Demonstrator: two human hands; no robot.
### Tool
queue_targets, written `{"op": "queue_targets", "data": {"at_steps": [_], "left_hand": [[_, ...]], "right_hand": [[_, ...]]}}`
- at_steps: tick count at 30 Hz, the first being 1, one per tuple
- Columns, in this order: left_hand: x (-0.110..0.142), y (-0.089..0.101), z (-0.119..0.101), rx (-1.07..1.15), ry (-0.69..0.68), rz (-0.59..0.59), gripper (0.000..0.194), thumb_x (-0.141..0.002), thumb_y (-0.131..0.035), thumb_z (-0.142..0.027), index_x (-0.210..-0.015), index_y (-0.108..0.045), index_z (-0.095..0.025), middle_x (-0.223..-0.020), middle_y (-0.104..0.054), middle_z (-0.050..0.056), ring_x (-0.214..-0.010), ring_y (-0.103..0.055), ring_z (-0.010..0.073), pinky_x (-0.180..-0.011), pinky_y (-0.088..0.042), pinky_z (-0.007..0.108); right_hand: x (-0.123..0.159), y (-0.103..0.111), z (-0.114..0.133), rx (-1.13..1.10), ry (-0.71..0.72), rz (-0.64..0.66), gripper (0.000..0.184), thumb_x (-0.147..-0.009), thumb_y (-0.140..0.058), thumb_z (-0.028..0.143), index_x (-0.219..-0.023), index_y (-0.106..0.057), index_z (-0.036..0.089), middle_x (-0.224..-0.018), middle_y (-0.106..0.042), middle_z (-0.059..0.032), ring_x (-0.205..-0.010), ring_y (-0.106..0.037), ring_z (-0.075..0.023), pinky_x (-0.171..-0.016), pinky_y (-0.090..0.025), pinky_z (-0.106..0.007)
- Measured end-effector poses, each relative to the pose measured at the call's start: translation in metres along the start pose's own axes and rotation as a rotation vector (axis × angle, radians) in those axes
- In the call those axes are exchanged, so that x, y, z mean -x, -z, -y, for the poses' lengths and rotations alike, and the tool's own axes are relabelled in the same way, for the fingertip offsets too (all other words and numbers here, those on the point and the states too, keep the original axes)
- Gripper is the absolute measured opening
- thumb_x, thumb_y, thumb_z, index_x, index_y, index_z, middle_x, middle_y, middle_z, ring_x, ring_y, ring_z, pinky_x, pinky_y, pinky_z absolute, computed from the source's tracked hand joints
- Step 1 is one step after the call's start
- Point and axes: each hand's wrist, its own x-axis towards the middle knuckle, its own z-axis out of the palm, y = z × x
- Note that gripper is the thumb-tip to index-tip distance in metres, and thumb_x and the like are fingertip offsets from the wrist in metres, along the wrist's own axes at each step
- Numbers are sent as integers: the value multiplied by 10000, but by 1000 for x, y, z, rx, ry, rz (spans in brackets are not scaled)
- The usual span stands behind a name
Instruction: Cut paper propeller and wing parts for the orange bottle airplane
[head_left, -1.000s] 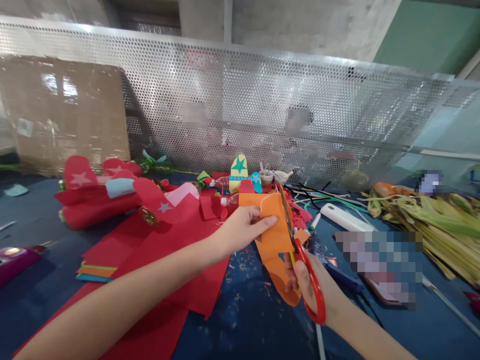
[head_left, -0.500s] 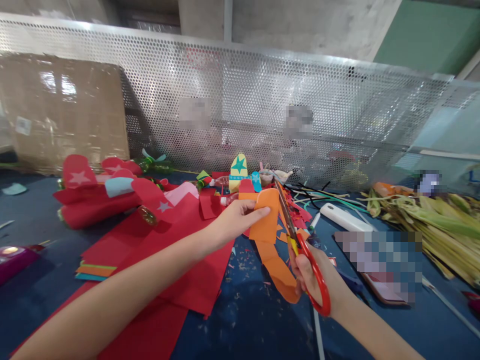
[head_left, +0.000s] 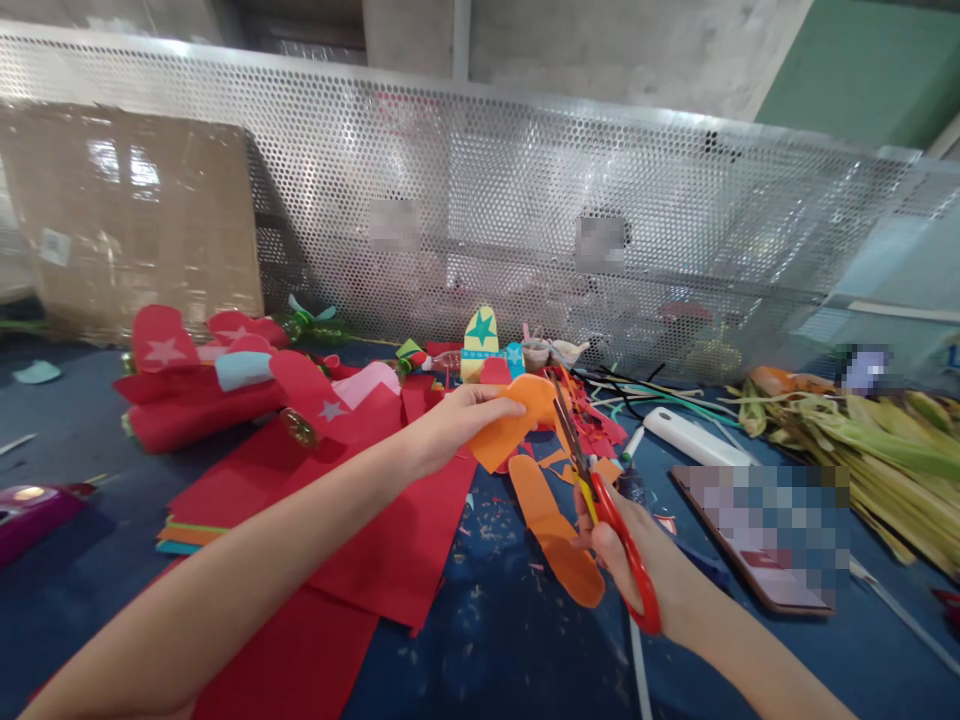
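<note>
My left hand (head_left: 450,425) pinches a rounded piece of orange paper (head_left: 514,425) above the blue table (head_left: 487,640). My right hand (head_left: 637,565) grips red-handled scissors (head_left: 611,520), their blades pointing up and away just right of the held piece. A long curved orange offcut (head_left: 555,535) lies below, next to my right hand. Red paper sheets (head_left: 352,500) spread under my left forearm.
A red paper-covered plane model (head_left: 217,385) sits at the left, a smaller colourful model (head_left: 480,350) by the perforated metal screen (head_left: 525,220). Cardboard (head_left: 135,220) leans at back left. Green-yellow leaves (head_left: 870,440), a white tube (head_left: 690,435) and a phone (head_left: 765,535) lie at the right.
The cut has run through: the long orange strip has dropped away from the piece in my left hand. My left hand has lifted and tilted its piece flatter.
</note>
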Motion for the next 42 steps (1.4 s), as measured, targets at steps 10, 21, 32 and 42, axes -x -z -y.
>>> {"op": "queue_targets", "data": {"at_steps": [10,21,32,42], "left_hand": [[1,3,-2,-84,11,94,156,-703,-668,-280,-652,-677,-132,-615,-675,31,-549,-590,116,-524,-417,207],[2,6,-5,-135,18,109,160,-703,-688,-299,-675,-701,-142,-615,-681,26,-548,-586,111,-511,-403,197],[0,8,-1,-147,26,92,204,-652,-730,-345,-685,-715,-144,-646,-677,20,-540,-573,104,-503,-399,194],[-1,9,0,-117,-1,114,173,-663,-739,-327,-666,-714,-155,-654,-684,22,-551,-572,103,-510,-408,195]], "right_hand": [[2,3,0,51,-25,14,533,-877,-269,725,-904,-428,217,-711,-482,-5,-606,-513,-191,-631,-532,-379],[5,6,6,111,2,-9,498,-919,-268,669,-948,-478,218,-764,-565,-43,-671,-584,-225,-656,-519,-388],[3,4,-4,90,9,19,506,-902,-279,686,-876,-463,214,-662,-481,12,-545,-509,-174,-556,-484,-322],[5,7,-3,167,39,19,536,-920,-241,676,-981,-485,203,-765,-568,-40,-652,-593,-216,-623,-502,-350]]}}
